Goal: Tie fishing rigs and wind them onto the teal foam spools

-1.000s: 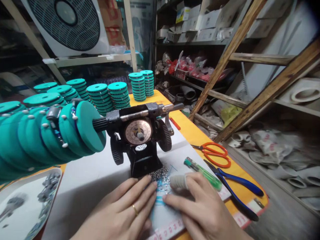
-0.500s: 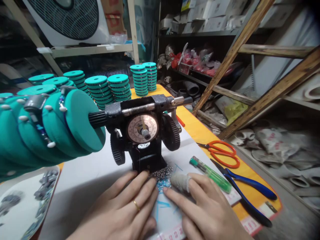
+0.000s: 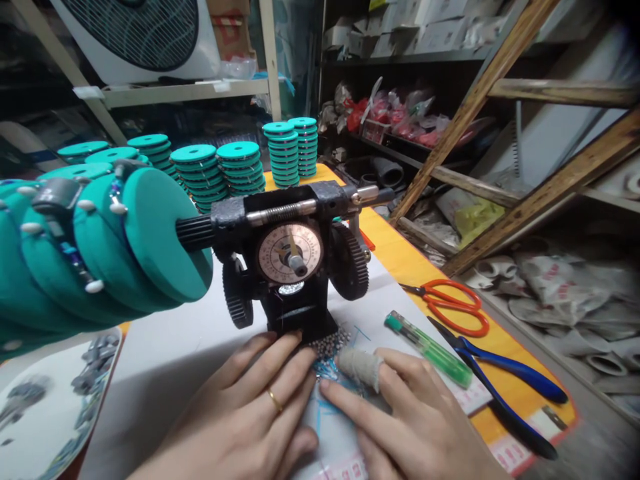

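left hand: my left hand [image 3: 240, 407] flat, fingers slightly spread, holding nothing
right hand: my right hand [image 3: 405, 417] flat, empty, cloth-wrapped finger [image 3: 359, 369] beside silver metal beads [image 3: 327, 343]
room: black geared counter [image 3: 295, 310] just ahead

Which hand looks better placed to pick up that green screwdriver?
Probably the right hand: its cloth-wrapped finger lies nearer the green screwdriver, while the left hand sits farther off, across the small metal beads.

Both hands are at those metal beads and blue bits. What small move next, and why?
I'd probably slide the loose blue bits together with the right hand: they lie scattered beside the metal beads, and that hand's wrapped finger is right next to them.
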The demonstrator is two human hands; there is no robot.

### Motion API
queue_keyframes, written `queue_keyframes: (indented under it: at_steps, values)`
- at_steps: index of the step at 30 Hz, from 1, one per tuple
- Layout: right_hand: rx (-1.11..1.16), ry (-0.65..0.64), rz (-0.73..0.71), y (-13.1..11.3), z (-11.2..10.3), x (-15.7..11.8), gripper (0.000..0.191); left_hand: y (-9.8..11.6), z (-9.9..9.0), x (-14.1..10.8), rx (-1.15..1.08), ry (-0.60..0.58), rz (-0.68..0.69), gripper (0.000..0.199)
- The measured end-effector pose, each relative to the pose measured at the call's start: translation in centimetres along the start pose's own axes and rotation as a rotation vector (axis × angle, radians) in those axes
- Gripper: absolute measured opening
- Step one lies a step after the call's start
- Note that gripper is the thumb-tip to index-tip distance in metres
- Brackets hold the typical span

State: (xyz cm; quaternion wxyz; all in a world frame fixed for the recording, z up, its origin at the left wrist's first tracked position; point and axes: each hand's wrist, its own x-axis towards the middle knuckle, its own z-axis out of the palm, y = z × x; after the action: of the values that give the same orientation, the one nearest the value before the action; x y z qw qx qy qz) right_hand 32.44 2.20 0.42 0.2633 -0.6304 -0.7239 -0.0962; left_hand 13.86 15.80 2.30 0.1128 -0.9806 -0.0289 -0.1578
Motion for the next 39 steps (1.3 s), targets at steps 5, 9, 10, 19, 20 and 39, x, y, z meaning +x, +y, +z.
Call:
queue_keyframes:
  at_steps: [5,9,10,19,20,39]
  values:
    - [-0.030,0.009,-0.029,0.1,0.7,0.3,0.036,0.1,-0.1,0.0,0.022,-0.001,-0.010,0.039]
    - [-0.005,0.033,-0.004,0.2,0.6,0.1,0.032,0.1,-0.2,0.2,0.015,0.010,0.010,0.039]
    - [-0.001,0.045,0.006,0.3,0.5,0.0,0.031,0.1,-0.3,0.3,0.017,0.009,0.014,0.039]
    - [0.043,0.118,0.095,0.6,0.0,-1.1,0.025,0.2,-0.4,1.5,0.060,-0.036,-0.005,0.040]
    - [0.043,0.118,0.096,0.7,0.0,-1.2,0.026,0.2,-0.2,1.4,0.056,-0.032,-0.028,0.040]
    - [-0.012,0.185,0.094,1.6,-0.9,-2.3,0.019,0.6,0.7,1.7,-0.033,0.081,0.069,0.039]
